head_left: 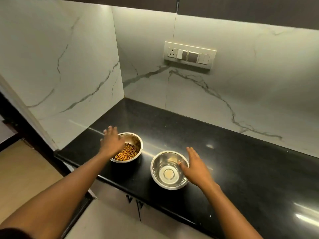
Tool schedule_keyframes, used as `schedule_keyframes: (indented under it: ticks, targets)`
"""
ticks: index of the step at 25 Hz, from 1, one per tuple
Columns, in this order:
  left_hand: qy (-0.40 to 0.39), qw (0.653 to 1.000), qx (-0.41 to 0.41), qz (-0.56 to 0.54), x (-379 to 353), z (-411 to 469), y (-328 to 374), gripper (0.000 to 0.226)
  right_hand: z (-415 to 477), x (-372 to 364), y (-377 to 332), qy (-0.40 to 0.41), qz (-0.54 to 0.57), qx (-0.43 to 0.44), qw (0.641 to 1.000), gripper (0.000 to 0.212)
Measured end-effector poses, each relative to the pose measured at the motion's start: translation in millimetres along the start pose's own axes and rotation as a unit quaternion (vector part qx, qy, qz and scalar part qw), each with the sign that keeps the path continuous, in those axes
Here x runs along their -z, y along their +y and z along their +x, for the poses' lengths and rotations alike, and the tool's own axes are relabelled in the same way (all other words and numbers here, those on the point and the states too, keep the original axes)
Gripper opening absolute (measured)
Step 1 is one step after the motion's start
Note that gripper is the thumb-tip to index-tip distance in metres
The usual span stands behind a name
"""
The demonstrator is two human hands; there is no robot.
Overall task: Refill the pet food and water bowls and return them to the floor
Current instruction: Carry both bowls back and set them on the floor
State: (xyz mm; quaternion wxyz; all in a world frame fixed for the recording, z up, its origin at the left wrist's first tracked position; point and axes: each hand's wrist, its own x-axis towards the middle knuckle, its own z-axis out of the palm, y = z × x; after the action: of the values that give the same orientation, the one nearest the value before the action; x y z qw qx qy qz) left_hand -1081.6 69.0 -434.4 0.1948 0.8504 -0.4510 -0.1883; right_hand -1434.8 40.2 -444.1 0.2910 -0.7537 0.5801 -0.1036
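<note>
Two steel bowls stand near the front edge of a black counter [224, 161]. The left bowl [136, 140] holds brown pet food pellets [127, 153]. The right bowl [156, 169] looks shiny inside; I cannot tell whether it holds water. My left hand [112, 142] hovers with spread fingers over the left rim of the food bowl, holding nothing. My right hand [195, 167] is spread at the right rim of the other bowl, its thumb at the rim's inner edge, not clasped around it.
Marble-patterned walls close off the counter at the back and left. A switch and socket plate [189, 55] sits on the back wall. Dark upper cabinets hang above. Below the counter are cabinet doors [120, 200] and a pale floor [22, 169] at the left.
</note>
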Motion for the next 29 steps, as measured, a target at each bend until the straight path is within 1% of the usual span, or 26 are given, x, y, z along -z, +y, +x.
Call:
schedule_keyframes:
  ticks: [2,4,5,6,8,9,11,13,14,18,20,22,25,29]
  targets:
    - [0.026,0.992,0.112,-0.057,-7.7,-1.9,-27.9,0.080,3.4,-17.2,11.9,0.001,0.039,-0.058,0.998,0.071]
    - [0.037,0.975,0.183,-0.119,-13.7,-6.7,-44.9,0.082,4.4,-27.0,19.4,0.015,0.083,-0.094,0.992,0.052]
    - [0.035,0.966,0.210,-0.150,-18.2,-9.4,-50.2,0.077,4.2,-30.8,22.6,0.018,0.108,-0.106,0.988,0.047]
    - [0.028,0.953,0.235,-0.191,-23.4,-12.0,-53.3,0.066,3.8,-33.8,25.7,0.019,0.132,-0.118,0.984,0.044]
    - [0.005,0.915,0.273,-0.298,-33.0,-18.6,-53.6,0.041,3.6,-38.2,30.3,0.022,0.178,-0.149,0.973,0.038]
    - [-0.006,0.896,0.282,-0.344,-37.0,-21.2,-53.2,0.035,3.2,-40.9,31.6,0.019,0.204,-0.168,0.964,0.033]
    - [-0.010,0.861,0.289,-0.418,-40.8,-25.0,-49.2,0.034,1.7,-46.0,32.1,0.012,0.248,-0.196,0.949,0.022]
    - [0.004,0.831,0.300,-0.468,-41.4,-27.4,-43.9,0.039,0.3,-50.0,32.0,0.014,0.274,-0.207,0.939,0.018]
    - [0.011,0.823,0.305,-0.479,-42.0,-28.5,-41.4,0.040,-0.3,-51.6,32.0,0.015,0.285,-0.207,0.936,0.019]
    - [0.031,0.828,0.304,-0.470,-46.8,-37.5,-39.2,0.032,-1.7,-51.8,28.5,0.009,0.305,-0.195,0.932,0.026]
    - [0.047,0.823,0.301,-0.478,-47.8,-45.7,-46.3,0.025,-3.1,-49.9,24.7,0.006,0.309,-0.184,0.933,0.026]
    - [0.066,0.815,0.307,-0.488,-45.0,-54.0,-59.1,0.029,-2.5,-51.5,19.5,-0.002,0.307,-0.166,0.937,0.023]
    - [0.105,0.805,0.293,-0.504,-35.1,-66.8,-81.8,0.033,-3.6,-54.9,5.9,-0.012,0.298,-0.133,0.945,0.027]
    - [0.149,0.793,0.290,-0.515,-9.3,-87.5,-120.6,0.029,0.3,-73.2,-33.6,-0.023,0.271,-0.098,0.957,0.022]
